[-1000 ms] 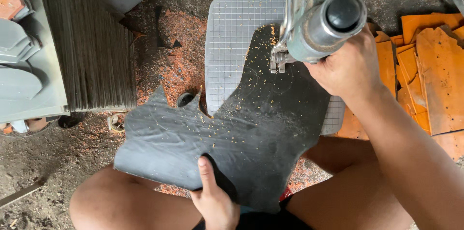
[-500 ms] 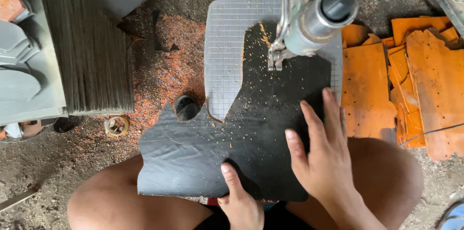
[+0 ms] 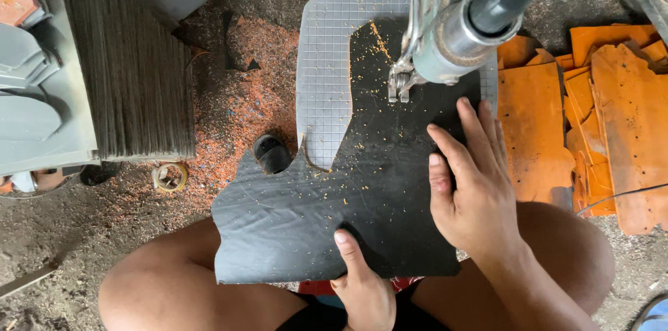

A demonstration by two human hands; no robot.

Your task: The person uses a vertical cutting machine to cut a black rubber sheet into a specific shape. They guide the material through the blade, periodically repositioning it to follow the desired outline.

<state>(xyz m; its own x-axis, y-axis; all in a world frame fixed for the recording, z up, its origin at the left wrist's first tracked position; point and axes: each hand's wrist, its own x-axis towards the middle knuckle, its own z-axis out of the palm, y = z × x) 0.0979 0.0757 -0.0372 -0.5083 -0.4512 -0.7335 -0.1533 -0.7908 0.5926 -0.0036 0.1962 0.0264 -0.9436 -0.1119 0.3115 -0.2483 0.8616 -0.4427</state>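
Observation:
A large black rubber sheet (image 3: 362,185) with an irregular outline lies over the grey gridded machine table (image 3: 327,80) and my knees. My right hand (image 3: 473,185) presses flat on the sheet's right part, fingers spread, just below the metal cutting head (image 3: 452,32). My left hand (image 3: 362,282) grips the sheet's near edge, thumb on top. The cutter's small foot (image 3: 399,87) rests on the sheet. Orange dust specks lie scattered on the black surface.
Orange sheet offcuts (image 3: 591,122) are piled at the right. A stack of dark thin sheets (image 3: 132,59) and grey cut shapes (image 3: 28,87) stand at the left. Orange shavings (image 3: 236,101) cover the ground, with a tape roll (image 3: 170,176) and a black round object (image 3: 271,153).
My right hand left the cutting head's cylinder and came down flat on the sheet. The sheet shifted and turned so its right part lies under the cutter.

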